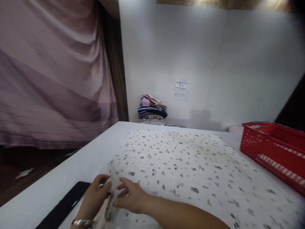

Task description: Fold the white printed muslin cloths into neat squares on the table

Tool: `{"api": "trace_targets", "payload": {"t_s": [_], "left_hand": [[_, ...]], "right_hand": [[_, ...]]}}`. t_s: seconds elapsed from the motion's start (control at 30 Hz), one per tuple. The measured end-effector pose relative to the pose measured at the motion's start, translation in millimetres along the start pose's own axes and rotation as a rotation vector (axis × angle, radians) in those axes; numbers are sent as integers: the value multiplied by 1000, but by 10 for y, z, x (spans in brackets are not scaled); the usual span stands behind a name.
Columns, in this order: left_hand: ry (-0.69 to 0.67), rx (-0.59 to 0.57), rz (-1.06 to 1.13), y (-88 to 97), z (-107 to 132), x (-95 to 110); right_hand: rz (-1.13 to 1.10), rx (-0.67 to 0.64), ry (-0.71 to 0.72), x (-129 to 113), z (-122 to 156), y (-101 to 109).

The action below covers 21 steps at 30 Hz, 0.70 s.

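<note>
A thin white cloth (166,171) printed with small dark motifs lies spread over the white table. Its left edge is gathered up near me, between my two hands. My left hand (96,192), with a metal band on the wrist, has its thumb and fingers closed on that edge. Just to the right, my right hand (134,195) reaches across the cloth from the right side. Its fingers are bent and apart from the thumb, close to the lifted edge, and nothing shows between them. A long flat black object (64,203) lies left of my left hand, partly behind it.
A red plastic basket (269,146) with a metal handle stands at the table's right side. Folded textiles (152,109) are piled beyond the far edge, against the white wall (202,57) with paper labels. Pink drapery (54,73) hangs at the left, past the bare table border (78,159).
</note>
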<state>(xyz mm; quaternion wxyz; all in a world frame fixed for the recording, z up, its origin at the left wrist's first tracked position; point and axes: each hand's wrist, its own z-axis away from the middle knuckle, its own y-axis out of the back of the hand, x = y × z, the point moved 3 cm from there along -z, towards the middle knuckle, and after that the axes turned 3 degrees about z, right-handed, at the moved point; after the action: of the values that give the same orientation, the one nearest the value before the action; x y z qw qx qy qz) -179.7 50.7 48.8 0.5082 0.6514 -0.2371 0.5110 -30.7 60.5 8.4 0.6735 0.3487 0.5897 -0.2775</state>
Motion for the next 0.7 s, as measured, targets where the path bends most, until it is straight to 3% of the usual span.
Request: {"api": "trace_targets", "payload": {"t_s": [0.1, 0.2, 0.33, 0.43, 0.6, 0.7], "left_hand": [[31, -4, 187, -29, 19, 13], [3, -16, 218, -11, 18, -26], [-127, -15, 116, 47, 55, -38], [-158, -58, 96, 112, 14, -53], [-87, 14, -25, 299, -469, -166], [64, -55, -149, 246, -940, -271]], "right_hand": [[152, 16, 93, -280, -64, -146], [204, 68, 232, -450, -106, -241], [232, 146, 194, -380, -235, -295], [96, 140, 217, -291, -314, -319], [-119, 89, 48, -115, -343, -358], [-131, 94, 14, -29, -319, -364]]}}
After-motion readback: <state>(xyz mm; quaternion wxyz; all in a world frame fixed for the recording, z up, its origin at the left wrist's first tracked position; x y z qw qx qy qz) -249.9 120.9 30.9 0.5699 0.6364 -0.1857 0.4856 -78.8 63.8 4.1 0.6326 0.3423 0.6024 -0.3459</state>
